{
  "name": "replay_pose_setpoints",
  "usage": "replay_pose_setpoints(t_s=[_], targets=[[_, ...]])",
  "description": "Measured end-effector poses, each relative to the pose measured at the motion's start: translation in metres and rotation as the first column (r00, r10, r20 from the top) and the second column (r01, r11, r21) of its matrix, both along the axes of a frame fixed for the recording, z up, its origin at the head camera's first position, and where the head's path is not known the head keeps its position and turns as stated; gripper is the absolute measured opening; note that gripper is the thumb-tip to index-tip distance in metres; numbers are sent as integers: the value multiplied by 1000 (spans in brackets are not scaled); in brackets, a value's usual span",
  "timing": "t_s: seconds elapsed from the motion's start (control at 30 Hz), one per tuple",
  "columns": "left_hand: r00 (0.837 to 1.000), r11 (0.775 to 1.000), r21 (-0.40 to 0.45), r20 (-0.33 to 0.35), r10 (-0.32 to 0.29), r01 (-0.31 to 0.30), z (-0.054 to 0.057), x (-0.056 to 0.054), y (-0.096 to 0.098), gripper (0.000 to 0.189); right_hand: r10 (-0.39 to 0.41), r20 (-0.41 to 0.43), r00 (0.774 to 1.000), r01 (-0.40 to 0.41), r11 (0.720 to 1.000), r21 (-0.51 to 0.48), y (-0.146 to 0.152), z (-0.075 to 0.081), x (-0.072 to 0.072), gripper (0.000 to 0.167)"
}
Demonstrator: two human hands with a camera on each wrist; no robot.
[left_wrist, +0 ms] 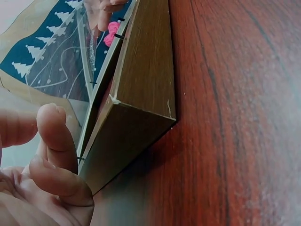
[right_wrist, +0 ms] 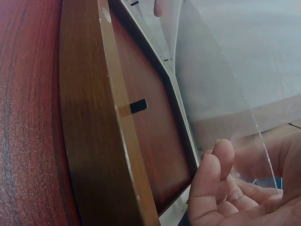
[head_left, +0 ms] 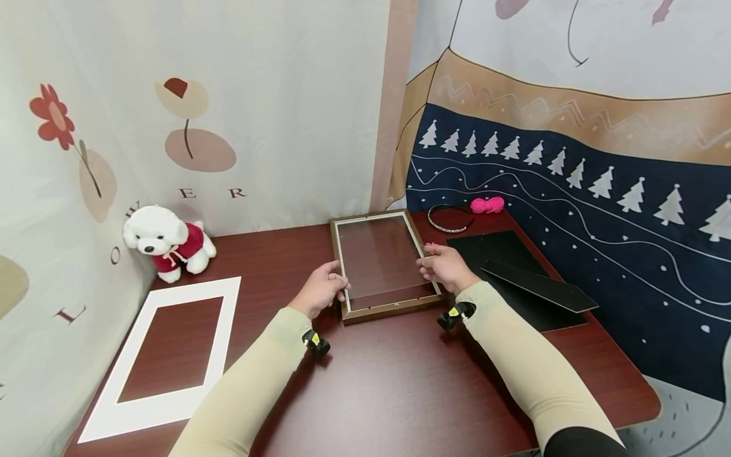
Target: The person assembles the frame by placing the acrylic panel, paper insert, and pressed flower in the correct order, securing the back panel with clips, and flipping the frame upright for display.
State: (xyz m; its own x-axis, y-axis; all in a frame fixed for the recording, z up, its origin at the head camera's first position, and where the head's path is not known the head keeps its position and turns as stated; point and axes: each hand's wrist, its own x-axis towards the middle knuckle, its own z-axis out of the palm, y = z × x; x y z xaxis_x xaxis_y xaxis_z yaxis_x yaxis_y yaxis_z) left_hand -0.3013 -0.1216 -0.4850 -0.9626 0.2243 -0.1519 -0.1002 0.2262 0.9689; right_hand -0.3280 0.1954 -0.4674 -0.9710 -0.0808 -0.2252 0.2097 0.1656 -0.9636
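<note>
A clear sheet (head_left: 379,254) is held between both hands, just above a brown wooden picture frame (head_left: 394,310) that lies face down on the table. My left hand (head_left: 320,291) pinches the sheet's left edge, its lower fingers curled beside the frame in the left wrist view. On the opposite side, my right hand (head_left: 447,266) pinches the right edge between thumb and fingers. In the right wrist view the sheet (right_wrist: 216,80) stands apart from the frame, and a small black tab (right_wrist: 139,106) shows on the frame's inner edge.
A white mat board (head_left: 103,412) lies at the left, below a white plush dog (head_left: 157,231). Black backing boards (head_left: 485,247) lie to the right, one tilted over another. A headband (head_left: 448,228) and a pink yarn bundle (head_left: 487,205) sit at the back.
</note>
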Motion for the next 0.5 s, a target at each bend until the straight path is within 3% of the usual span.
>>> replay_pose_setpoints(t_s=[0.5], targets=[[999,999,-36,21,-30,31,-2,-3,0,65,-13,4,1000,13,1000,19,1,4,1,56]])
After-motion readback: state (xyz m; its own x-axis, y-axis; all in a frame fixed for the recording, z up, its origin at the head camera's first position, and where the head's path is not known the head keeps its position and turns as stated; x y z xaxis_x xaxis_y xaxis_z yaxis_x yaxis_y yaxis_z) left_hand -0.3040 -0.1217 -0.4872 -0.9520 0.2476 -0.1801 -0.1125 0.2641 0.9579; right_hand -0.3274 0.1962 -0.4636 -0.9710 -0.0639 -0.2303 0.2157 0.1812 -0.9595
